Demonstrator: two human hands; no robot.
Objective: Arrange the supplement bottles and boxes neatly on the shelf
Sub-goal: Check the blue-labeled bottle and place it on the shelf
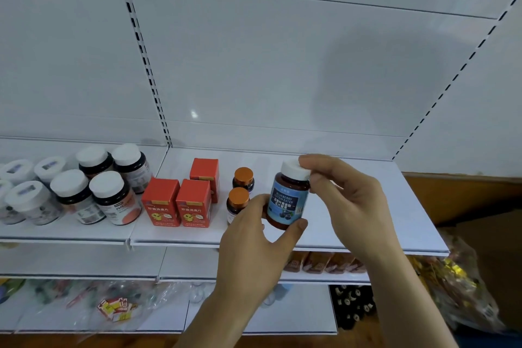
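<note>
The bottle (288, 197) is upright, just right of the orange-capped bottles (240, 195), perhaps not touching the shelf (381, 206). Left hand (254, 237) fingers curl around its base; right hand (347, 200) fingertips pinch its cap.

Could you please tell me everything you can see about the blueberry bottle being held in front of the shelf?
The blueberry bottle is dark brownish, plastic-looking, with a white screw cap and a blue label reading BLUEBERRY LUTEIN ESTER above pictured berries. It is roughly upright, tilted slightly, label facing the camera, over the white shelf, right of two small orange-capped bottles. The left hand grips its lower body, thumb at the base; the right hand pinches the cap.
</note>
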